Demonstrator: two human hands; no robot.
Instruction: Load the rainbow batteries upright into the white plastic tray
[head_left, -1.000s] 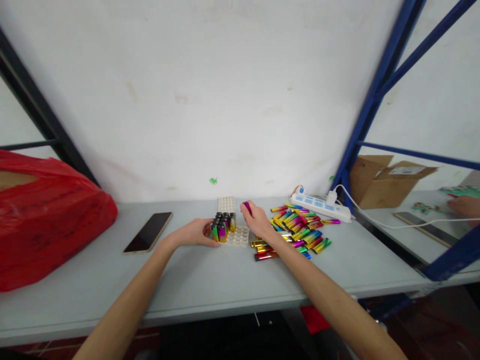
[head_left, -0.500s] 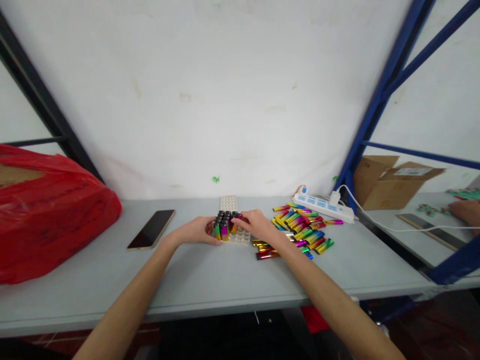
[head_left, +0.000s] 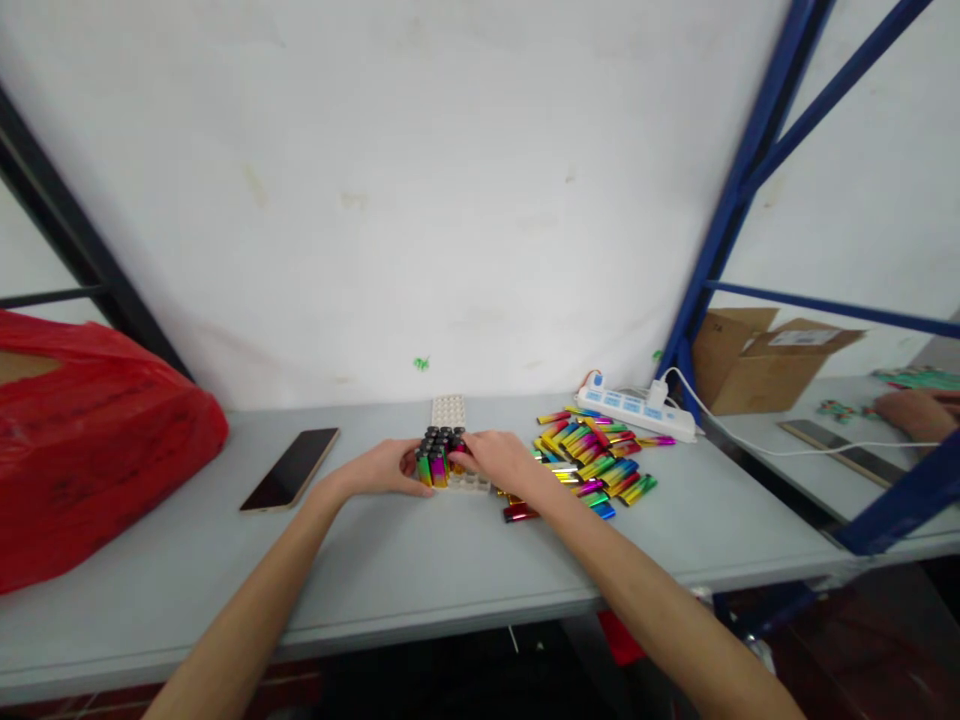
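A cluster of shiny rainbow-coloured lighters (head_left: 433, 468) with black tops stands upright in a pale tray with holes (head_left: 471, 482). Curved around the cluster's left side is my left hand (head_left: 384, 468), its thumb low at the front and its fingers behind. My right hand (head_left: 495, 458) reaches in from the right, fingertips closed at a black top on the cluster's right edge. That grip is partly hidden by the fingers. Behind the cluster, the tray's far part (head_left: 449, 409) shows bare holes. To the right lies a heap of loose metallic lighters (head_left: 596, 462), partly behind my right forearm.
A phone (head_left: 291, 469) lies to the left, beside a red plastic bag (head_left: 97, 445). A white power strip (head_left: 636, 413) with a cable is behind the heap. Past the blue frame (head_left: 712, 250) are a cardboard box (head_left: 757, 365) and another person's hand (head_left: 919, 412).
The whole view has shifted slightly, so most things sit a little further left. My right hand has come in closer over the right side of the cluster; my left hand keeps its hold.
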